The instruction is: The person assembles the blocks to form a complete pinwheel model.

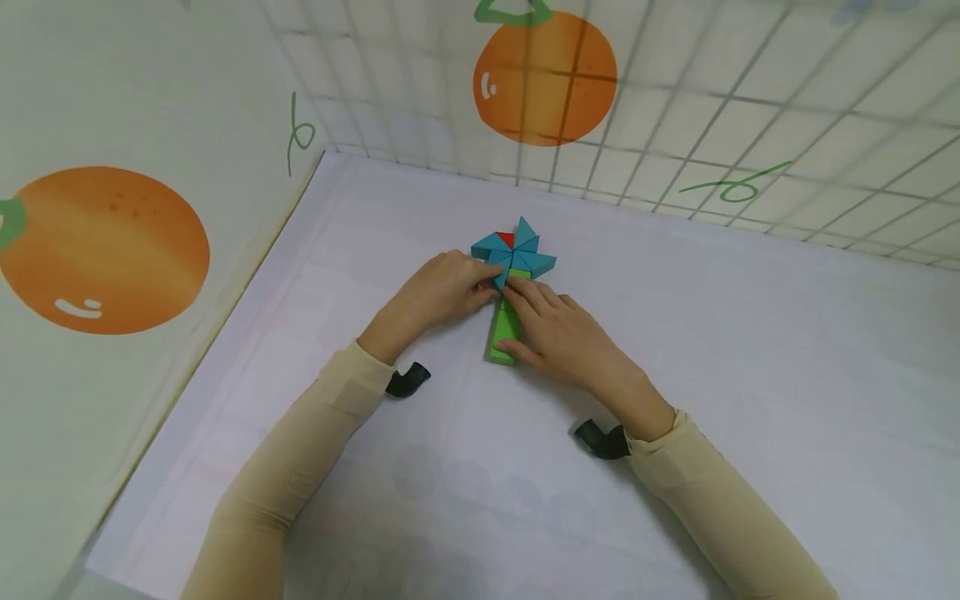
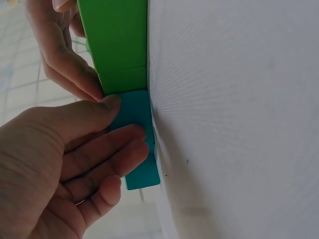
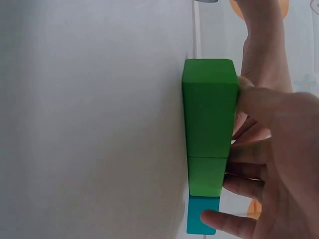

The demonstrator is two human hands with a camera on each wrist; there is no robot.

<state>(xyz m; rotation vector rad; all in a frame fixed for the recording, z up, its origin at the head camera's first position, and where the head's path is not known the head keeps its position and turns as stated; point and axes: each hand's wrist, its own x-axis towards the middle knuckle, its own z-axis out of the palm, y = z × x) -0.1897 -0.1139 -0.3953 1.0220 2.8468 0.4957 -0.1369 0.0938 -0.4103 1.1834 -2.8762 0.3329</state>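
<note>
On the white surface lies a pinwheel shape of blue triangular blocks (image 1: 542, 263), with one red triangular block (image 1: 506, 239) at its upper left. Green blocks (image 1: 504, 337) run end to end below it like a stem. My left hand (image 1: 448, 287) is at the pinwheel's lower left; its thumb and fingers touch the side of a blue block (image 2: 133, 107) beside the green ones. From the right, my right hand (image 1: 562, 333) rests along the green stem. One of its fingertips touches the blue block (image 3: 195, 224), and its thumb lies against the green block (image 3: 209, 114).
A black curved piece (image 1: 409, 381) sticks out by the left cuff, and another black piece (image 1: 602, 440) by the right one. Behind the white tabletop (image 1: 750, 350) stands a gridded wall (image 1: 675, 108) printed with oranges. A pale panel (image 1: 90, 417) borders the left side.
</note>
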